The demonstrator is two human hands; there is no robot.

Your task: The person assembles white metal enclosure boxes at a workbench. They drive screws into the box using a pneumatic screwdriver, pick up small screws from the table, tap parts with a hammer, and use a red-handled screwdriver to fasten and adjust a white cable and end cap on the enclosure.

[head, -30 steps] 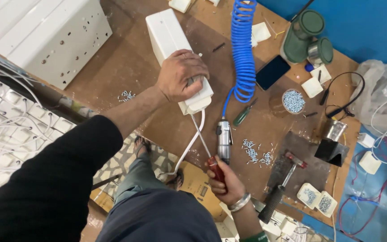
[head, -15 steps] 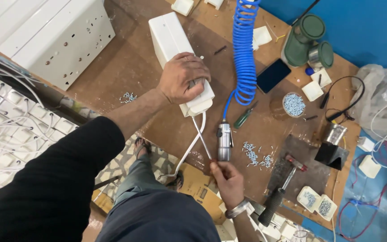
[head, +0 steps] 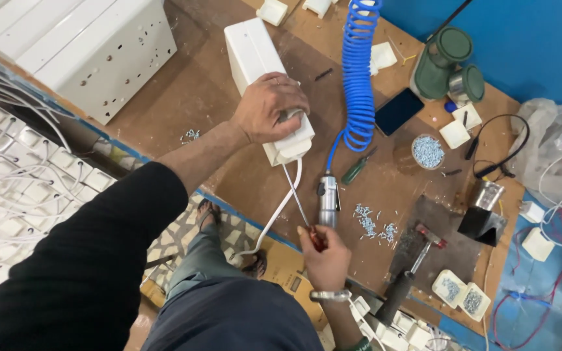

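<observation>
My left hand (head: pixel 269 106) presses down on the near end of a long white plastic box (head: pixel 255 58) lying on the brown workbench (head: pixel 190 97). A white cable (head: pixel 280 209) runs out of that end and hangs over the bench edge. In my right hand (head: pixel 323 259), near the bench's front edge, is a screwdriver with a red handle (head: pixel 314 238). Its thin shaft (head: pixel 296 196) slants up toward the box's near end. A silver pneumatic tool (head: pixel 328 199) lies just right of the shaft, joined to a blue coiled hose (head: pixel 358 71).
Small screws (head: pixel 373 221) lie scattered, with more in a round dish (head: pixel 428 151). A hammer (head: pixel 410 274), a green-handled screwdriver (head: pixel 356 168), a dark phone (head: pixel 399 111), green jars (head: pixel 442 62), white sockets (head: pixel 460 296) and a large white metal cabinet (head: pixel 79 45) share the bench.
My right hand let the red handle go briefly, then took it again and raised the screwdriver so its shaft points at the box's near end. My left hand stayed on the box.
</observation>
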